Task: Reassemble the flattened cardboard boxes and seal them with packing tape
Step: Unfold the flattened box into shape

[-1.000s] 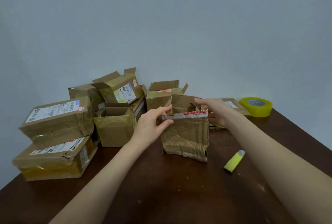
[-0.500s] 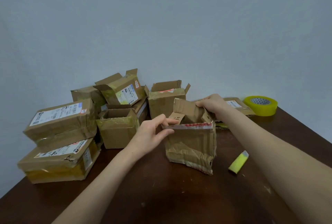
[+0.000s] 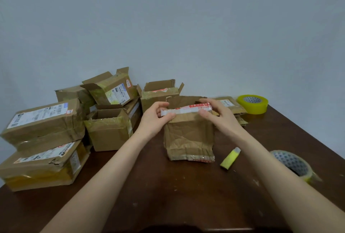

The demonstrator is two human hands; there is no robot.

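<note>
As both forearms extend, left hand (image 3: 155,119), right hand (image 3: 218,117) pinch box (image 3: 188,135) rim (fingers (image 3: 207,102) curled).

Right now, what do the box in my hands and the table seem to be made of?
Box: brown cardboard, matte, creased and crumpled, with old glossy tape on its rim. Table: probably wood or wood veneer, dark brown, slight sheen, scuffed with pale flecks.

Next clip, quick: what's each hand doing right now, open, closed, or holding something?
Left hand: closed, pinching the left top edge of the crumpled cardboard box.
Right hand: closed, gripping the same box's taped top edge at the right.
</note>
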